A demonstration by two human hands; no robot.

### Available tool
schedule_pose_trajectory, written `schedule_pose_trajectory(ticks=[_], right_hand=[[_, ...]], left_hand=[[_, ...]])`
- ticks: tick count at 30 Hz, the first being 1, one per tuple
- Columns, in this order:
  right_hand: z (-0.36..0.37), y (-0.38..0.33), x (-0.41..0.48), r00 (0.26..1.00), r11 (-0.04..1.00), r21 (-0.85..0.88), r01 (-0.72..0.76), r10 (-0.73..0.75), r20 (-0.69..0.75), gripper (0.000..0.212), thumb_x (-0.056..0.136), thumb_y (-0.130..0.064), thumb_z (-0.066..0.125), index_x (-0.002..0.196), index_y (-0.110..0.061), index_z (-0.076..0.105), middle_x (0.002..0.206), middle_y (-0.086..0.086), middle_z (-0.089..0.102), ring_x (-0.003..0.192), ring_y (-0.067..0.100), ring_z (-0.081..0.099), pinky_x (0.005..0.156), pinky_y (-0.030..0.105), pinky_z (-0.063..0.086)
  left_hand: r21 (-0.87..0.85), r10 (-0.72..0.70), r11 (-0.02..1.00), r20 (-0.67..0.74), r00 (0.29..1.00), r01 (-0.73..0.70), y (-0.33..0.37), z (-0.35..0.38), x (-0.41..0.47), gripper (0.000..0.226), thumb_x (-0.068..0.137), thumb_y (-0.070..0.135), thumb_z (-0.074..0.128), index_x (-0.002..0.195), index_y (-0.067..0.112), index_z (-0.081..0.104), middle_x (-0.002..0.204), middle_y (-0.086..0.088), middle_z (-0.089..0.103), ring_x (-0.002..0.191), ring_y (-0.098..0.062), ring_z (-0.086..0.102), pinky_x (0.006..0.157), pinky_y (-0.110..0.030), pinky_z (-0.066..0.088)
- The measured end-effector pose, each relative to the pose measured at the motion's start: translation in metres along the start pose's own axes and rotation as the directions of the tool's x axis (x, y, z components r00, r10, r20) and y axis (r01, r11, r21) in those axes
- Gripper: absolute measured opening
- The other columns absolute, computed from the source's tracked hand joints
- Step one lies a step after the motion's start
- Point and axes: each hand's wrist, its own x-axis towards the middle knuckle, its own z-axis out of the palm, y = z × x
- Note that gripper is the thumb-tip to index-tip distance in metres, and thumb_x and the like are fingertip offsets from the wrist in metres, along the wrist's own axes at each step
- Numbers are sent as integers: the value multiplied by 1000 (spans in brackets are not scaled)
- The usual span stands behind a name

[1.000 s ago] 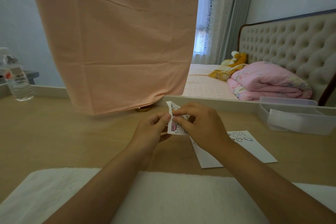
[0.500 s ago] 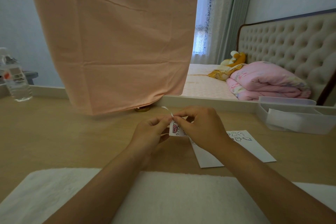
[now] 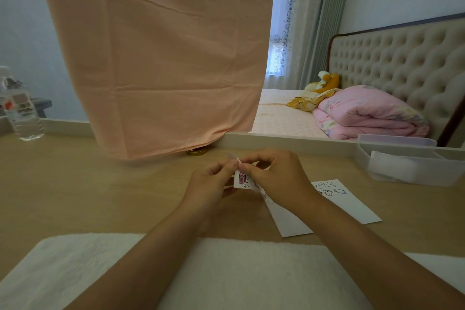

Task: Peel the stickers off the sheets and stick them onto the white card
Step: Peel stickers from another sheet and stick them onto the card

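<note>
Above the bench [image 3: 100, 196], your sheet [image 3: 242, 181] is pinched between both hands: left hand [image 3: 211, 181] grips its left edge, right hand [image 3: 279, 178] pinches the top. Card [image 3: 352, 206] lies flat just right, partly under your right wrist.

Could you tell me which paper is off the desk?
The small sheet with the pink sticker, pinched by the left hand and right hand; the card lies flat.

Small printed sticker sheet [image 3: 242, 181] upright beside flat white card [image 3: 352, 205]
</note>
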Motion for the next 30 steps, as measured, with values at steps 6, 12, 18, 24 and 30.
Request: schedule_pose_trajectory(ticks=[6, 12, 18, 24, 30], right_hand=[[-2, -1, 2, 997, 994, 78, -76, 75, 14, 9, 89, -27, 75, 95, -32, 80, 84, -11, 77, 77, 5, 72, 75, 35, 63], [0, -1, 2, 996, 991, 98, -92, 92, 10, 10, 91, -24, 72, 94, -28, 81, 83, -10, 77, 77, 6, 72, 76, 37, 62], [1, -1, 1, 997, 999, 15, -42, 43, -57, 11, 91, -29, 71, 95, -27, 81, 83, -12, 76, 74, 1, 70, 67, 25, 59], [3, -3, 0, 973, 960, -219, 176, -204, -109, 24, 89, -41, 67, 102, -24, 78, 92, -12, 74, 76, 6, 67, 65, 31, 58], [4, -3, 0, 965, 933, -296, 206, -243, -94, 19, 92, -32, 67, 109, -27, 75, 100, -12, 73, 78, 7, 66, 67, 31, 59]], left_hand=[[105, 104, 989, -25, 994, -100, 1, -1, 1, 18, 97, 27, 61, 98, 19, 77, 91, 3, 78, 92, -10, 73, 92, -34, 57], [220, 252, 945, -24, 967, -241, 0, 0, 1, 17, 98, 19, 60, 93, 16, 76, 88, 5, 76, 91, -14, 72, 89, -40, 59], [208, 282, 940, -36, 959, -268, -1, 0, 2, 16, 98, 19, 60, 92, 16, 75, 89, 1, 75, 93, -17, 72, 87, -42, 59], [117, 245, 964, -50, 968, -238, 2, 3, -2, 19, 97, 31, 61, 104, 20, 75, 99, 5, 76, 95, -12, 72, 81, -33, 59], [164, 264, 954, -74, 962, -249, 1, 3, 0, 18, 100, 24, 58, 105, 22, 74, 96, 8, 77, 89, -10, 73, 82, -34, 59]])
